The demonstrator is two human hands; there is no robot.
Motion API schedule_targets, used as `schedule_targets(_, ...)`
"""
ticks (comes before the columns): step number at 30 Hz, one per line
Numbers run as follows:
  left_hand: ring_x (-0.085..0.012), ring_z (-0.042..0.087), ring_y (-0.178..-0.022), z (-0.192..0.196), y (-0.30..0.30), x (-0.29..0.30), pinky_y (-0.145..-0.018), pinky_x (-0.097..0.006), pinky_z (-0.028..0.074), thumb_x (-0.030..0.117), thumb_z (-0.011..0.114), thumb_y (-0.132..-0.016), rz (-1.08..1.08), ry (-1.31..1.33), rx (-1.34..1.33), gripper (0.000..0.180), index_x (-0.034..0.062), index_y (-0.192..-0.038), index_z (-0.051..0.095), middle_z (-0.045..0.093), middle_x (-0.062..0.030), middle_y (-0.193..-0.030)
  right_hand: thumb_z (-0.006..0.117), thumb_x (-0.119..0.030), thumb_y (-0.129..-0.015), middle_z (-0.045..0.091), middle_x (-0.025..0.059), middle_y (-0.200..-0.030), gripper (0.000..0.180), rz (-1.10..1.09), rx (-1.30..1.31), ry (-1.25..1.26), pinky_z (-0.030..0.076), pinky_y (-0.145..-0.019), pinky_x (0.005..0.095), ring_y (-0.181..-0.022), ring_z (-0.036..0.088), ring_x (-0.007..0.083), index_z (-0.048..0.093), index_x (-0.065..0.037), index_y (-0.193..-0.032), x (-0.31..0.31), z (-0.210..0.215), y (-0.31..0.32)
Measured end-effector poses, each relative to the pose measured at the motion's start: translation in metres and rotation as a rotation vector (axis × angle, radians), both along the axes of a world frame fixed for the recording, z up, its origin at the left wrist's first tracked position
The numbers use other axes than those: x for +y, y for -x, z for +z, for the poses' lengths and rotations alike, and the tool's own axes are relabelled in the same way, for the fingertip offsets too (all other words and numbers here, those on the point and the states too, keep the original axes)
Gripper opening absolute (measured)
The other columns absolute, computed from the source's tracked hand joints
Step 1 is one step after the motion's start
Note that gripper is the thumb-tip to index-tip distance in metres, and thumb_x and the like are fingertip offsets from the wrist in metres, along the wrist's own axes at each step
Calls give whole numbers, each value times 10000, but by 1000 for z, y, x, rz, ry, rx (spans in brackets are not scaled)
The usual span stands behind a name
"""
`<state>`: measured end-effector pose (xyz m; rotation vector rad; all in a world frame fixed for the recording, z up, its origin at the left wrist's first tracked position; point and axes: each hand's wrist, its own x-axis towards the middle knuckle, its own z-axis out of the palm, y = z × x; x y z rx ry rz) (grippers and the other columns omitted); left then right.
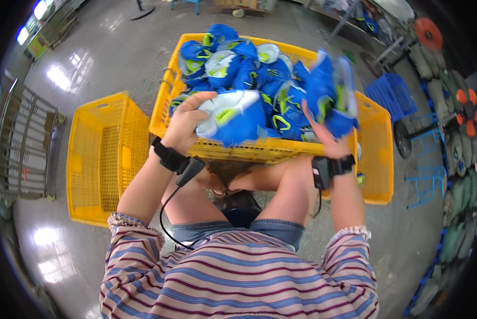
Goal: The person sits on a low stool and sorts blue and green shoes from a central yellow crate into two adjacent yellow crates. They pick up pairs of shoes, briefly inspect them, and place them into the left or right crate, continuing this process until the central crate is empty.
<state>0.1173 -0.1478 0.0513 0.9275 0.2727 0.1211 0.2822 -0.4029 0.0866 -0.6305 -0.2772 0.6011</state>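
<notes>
My left hand [188, 119] is closed on the edge of a shoe upper [243, 125], blue with a white lining and a lime-green patch, over the near side of a yellow crate [228, 151]. To the right, my right hand [323, 133] grips what looks like a pair of blue shoe uppers [323, 87], smeared by motion and partly hiding the fingers. Many more blue, white and lime uppers [238, 64] lie heaped in the crate between my hands. Each of my wrists wears a black strap with a small device.
An empty-looking yellow crate [97, 159] stands on the left. Another yellow crate [376, 154] is at the right, a few uppers partly visible inside. Beyond it are a blue basket [395, 98] and an orange-bladed fan [468, 106]. A wheeled metal rack [26, 143] stands far left.
</notes>
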Motion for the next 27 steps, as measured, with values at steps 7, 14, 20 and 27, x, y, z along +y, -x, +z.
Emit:
schedule_targets(7,-332,442,-1071,-26,10,-7,-780,-343,489,211,507,-871,-51,1042,-550,314,82,-1158,512,492,-110,-1189,470,-271,-890,536,128,-1106,365,260,150,-119,442,-894,367,-1020,530,254,470,-54,-1184,40,-17,57)
schedule_targets(14,-239,319,-1270,-85,12,0,-1051,-387,275,283,515,-893,-120,493,-855,595,93,-1380,232,318,-97,-1388,499,-218,-854,558,95,-1129,391,347,-182,311,472,-861,349,-989,564,210,443,-84,-1217,86,-35,94)
schedule_targets(20,-277,510,-1097,-17,41,47,-946,-378,402,181,543,-869,-226,-542,-254,468,102,-1301,382,453,-134,-1284,508,-197,-829,570,76,-1132,476,467,146,170,491,-832,325,-965,593,187,408,-81,-1280,80,-23,84)
schedule_targets(27,-275,216,-1290,3,54,25,-965,-370,368,230,554,-821,374,-886,-215,638,-5,-1333,255,211,-153,-1371,615,-155,-762,590,74,-970,404,187,-107,428,497,-751,293,-839,598,153,467,-66,-1127,86,-20,70)
